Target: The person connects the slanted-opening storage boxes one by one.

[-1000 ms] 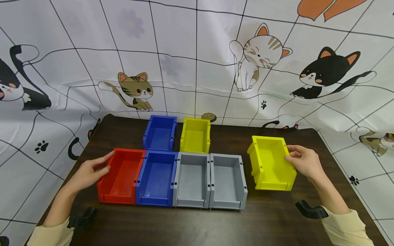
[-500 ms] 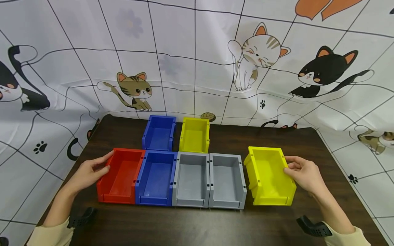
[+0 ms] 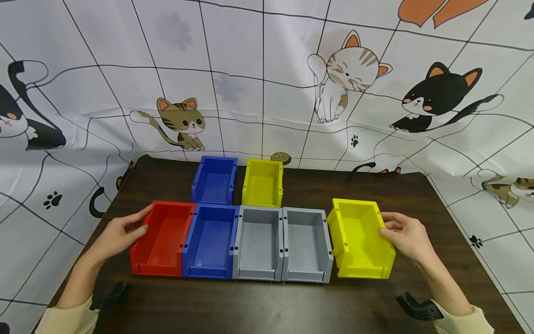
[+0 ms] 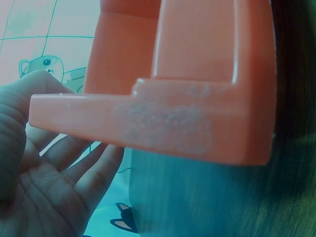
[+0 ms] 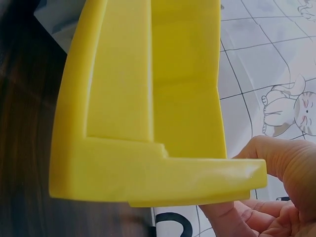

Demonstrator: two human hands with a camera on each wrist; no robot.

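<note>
At the left end of the front row, my left hand (image 3: 118, 238) holds the side wall of the red storage bin (image 3: 163, 241), thumb over the rim and fingers outside. The left wrist view shows that bin (image 4: 197, 118) close up, its colour washed to orange. On the right, my right hand (image 3: 410, 236) pinches the right wall of a yellow storage bin (image 3: 362, 241). A narrow gap parts this bin from the right grey bin (image 3: 306, 243), mostly towards the front. In the right wrist view the yellow bin (image 5: 113, 168) covers some of the fingers.
Between them stand a blue bin (image 3: 211, 241) and another grey bin (image 3: 259, 243), side by side. Behind this row are a second blue bin (image 3: 214, 180) and a second yellow bin (image 3: 263, 182). A cat-print curtain (image 3: 250, 93) hangs behind the dark table (image 3: 233, 306).
My right hand has brought the yellow bin nearer to me, then left towards the right grey bin. My left hand stays on the red bin.
</note>
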